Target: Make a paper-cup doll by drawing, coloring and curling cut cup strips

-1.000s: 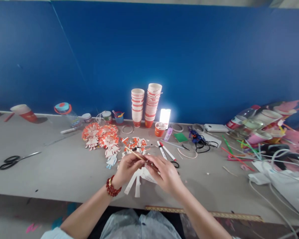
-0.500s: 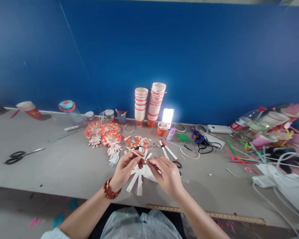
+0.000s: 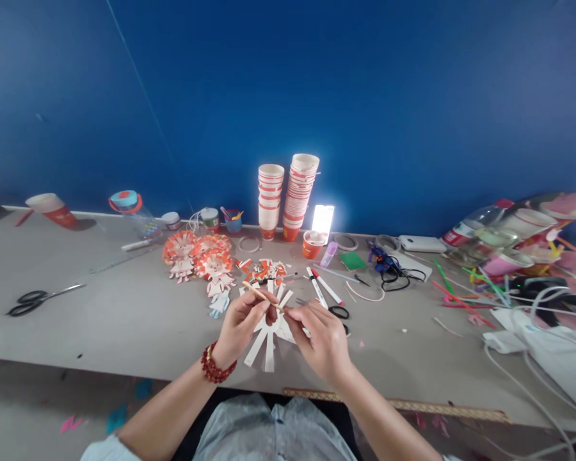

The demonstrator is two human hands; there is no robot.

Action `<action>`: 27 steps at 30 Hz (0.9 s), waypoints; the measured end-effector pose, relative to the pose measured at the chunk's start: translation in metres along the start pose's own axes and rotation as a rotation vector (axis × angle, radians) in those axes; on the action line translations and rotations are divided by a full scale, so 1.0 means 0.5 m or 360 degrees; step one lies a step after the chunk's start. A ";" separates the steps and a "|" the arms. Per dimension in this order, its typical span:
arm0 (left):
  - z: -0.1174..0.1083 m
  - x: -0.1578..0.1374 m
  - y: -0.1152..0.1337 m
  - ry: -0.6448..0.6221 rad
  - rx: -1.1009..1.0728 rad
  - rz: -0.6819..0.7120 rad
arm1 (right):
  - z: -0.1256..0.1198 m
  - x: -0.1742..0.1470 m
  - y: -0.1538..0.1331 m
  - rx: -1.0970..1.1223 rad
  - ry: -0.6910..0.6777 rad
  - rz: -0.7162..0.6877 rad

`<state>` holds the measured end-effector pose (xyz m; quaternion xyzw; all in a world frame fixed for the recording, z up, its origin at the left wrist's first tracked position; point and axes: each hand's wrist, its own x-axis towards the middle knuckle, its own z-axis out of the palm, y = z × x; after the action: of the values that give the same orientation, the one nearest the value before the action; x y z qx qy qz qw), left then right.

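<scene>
Between my two hands is a thin pale wooden stick [image 3: 253,291], slanting down to the right. My left hand [image 3: 244,326], with red beads on the wrist, pinches it along its middle. The fingers of my right hand [image 3: 319,333] close on its lower right end; the tip there is hidden. Below the hands lies a white paper cutout [image 3: 269,352] with long strips spreading out like rays. Just beyond it are orange and white paper scraps [image 3: 267,271]. Black-handled scissors [image 3: 338,312] lie partly covered by my right hand.
Orange-fringed paper figures [image 3: 199,256] lie to the left. Two stacks of paper cups [image 3: 270,202] stand by the blue wall, near a glowing lamp [image 3: 323,223]. Markers [image 3: 327,287] lie right of centre. More scissors [image 3: 45,298] are far left; cables and a bottle [image 3: 475,227] crowd the right.
The hands and the stick hold almost the same pose. The view has shifted slightly, and more of the scissors' handles shows beside my right hand.
</scene>
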<state>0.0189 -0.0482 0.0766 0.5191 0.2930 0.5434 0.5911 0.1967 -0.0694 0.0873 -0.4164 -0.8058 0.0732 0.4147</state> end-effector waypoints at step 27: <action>0.016 -0.010 0.004 0.0094 0.0032 0.0040 | 0.000 -0.001 -0.009 -0.0022 0.0112 -0.0081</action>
<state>0.0245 -0.0555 0.0797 0.5124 0.3093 0.5629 0.5701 0.1940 -0.0727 0.0890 -0.4010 -0.8015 0.0424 0.4416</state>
